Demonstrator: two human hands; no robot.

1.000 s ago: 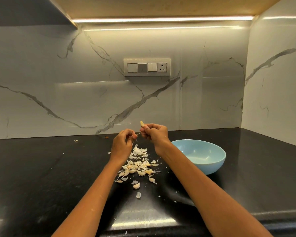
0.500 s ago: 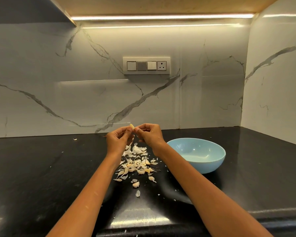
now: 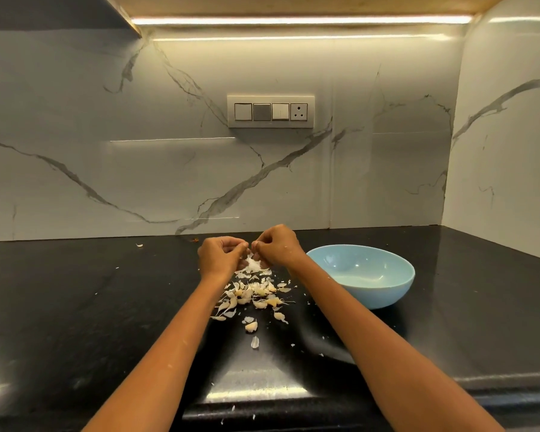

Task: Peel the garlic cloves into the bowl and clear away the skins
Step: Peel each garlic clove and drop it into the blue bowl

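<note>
Both hands meet above the far end of the garlic pile. Left hand [image 3: 220, 255] and right hand [image 3: 276, 246] have fingers curled, fingertips almost touching each other. Whatever they pinch is hidden between them — probably a clove mid-peel, but I cannot tell from this view.

Garlic pile [image 3: 253, 291]: papery skins mixed with a few yellowish cloves, spread on the black countertop [image 3: 75, 307] between the forearms. Stray flakes lie toward the front edge, one near the backsplash.

Blue bowl [image 3: 360, 275] sits just right of the pile, beside the right forearm. No cloves visible inside; the near interior is hidden by the rim.

Risks, as judged:
- Hands work over the pile, not the bowl — a slipped clove would drop among the skins and need sorting out again.
- Skins are light; arm movement could push more flakes off the front edge.
- Right forearm is close to the bowl's rim; a sideways sweep could nudge it.
- Peeled and unpeeled cloves look alike in the heap, so some may be binned with the skins.
</note>
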